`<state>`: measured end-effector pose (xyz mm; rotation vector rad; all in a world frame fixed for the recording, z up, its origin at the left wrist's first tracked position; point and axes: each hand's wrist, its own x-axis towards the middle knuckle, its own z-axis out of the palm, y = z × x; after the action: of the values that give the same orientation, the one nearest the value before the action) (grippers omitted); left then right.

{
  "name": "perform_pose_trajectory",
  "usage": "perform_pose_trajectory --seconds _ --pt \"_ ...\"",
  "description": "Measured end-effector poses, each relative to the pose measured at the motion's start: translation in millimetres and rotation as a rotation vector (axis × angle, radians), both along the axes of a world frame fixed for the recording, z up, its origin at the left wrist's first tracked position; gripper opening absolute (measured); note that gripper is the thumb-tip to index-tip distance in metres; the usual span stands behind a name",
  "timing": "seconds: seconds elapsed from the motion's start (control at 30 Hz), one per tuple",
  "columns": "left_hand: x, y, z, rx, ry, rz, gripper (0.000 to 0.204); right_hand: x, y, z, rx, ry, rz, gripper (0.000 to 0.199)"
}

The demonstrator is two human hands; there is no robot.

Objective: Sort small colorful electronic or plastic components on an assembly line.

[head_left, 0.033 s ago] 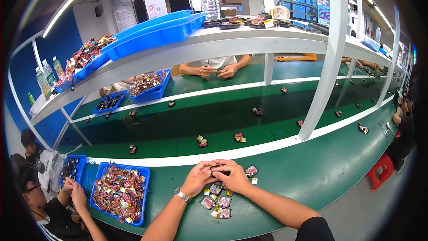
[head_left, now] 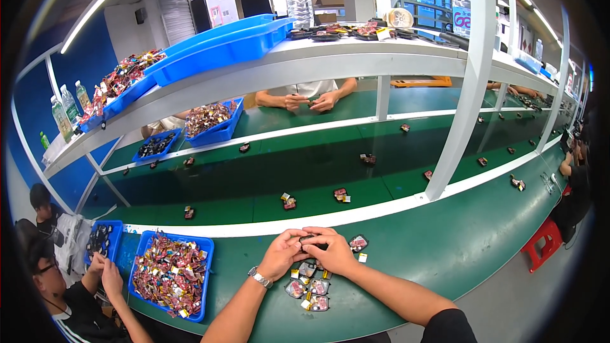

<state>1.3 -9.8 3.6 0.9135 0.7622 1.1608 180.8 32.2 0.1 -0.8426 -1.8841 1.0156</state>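
Observation:
Both my hands meet over the green worktop [head_left: 394,267], fingers pinched round a small dark casing [head_left: 307,239]. My left hand [head_left: 281,255], with a metal watch on its wrist, grips it from the left. From the right, my right hand [head_left: 334,253] presses on it with thumb and fingers; much of the piece is hidden by them. Just below lie several small dark casings [head_left: 319,287] with red boards and yellow-white tabs, partly covered by my right hand. Another such casing [head_left: 358,242] rests right beside my right hand.
Left of me stands a blue tray [head_left: 208,273] heaped with red boards. Beyond a white rail, a green conveyor belt [head_left: 273,181] carries scattered pieces. A white post [head_left: 467,95] holds up a shelf [head_left: 318,63]. A co-worker's hands [head_left: 105,270] are at the left; another person's hands [head_left: 311,100] work opposite.

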Motion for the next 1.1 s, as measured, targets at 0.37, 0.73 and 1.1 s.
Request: perform_pose_trajectory --seconds 0.37,0.73,1.1 --pt "-0.6 -0.2 0.4 0.02 -0.029 -0.012 0.026 3.3 4.9 1.7 -0.007 0.018 0.1 0.019" --pt "-3.2 -0.9 -4.4 0.03 0.005 0.039 0.022 -0.2 0.8 6.3 0.235 -0.009 0.069 0.022" --pt "-0.8 -0.7 -1.0 0.039 -0.039 0.036 0.025 -1.8 -5.0 20.5 0.266 0.032 -0.055 0.014"
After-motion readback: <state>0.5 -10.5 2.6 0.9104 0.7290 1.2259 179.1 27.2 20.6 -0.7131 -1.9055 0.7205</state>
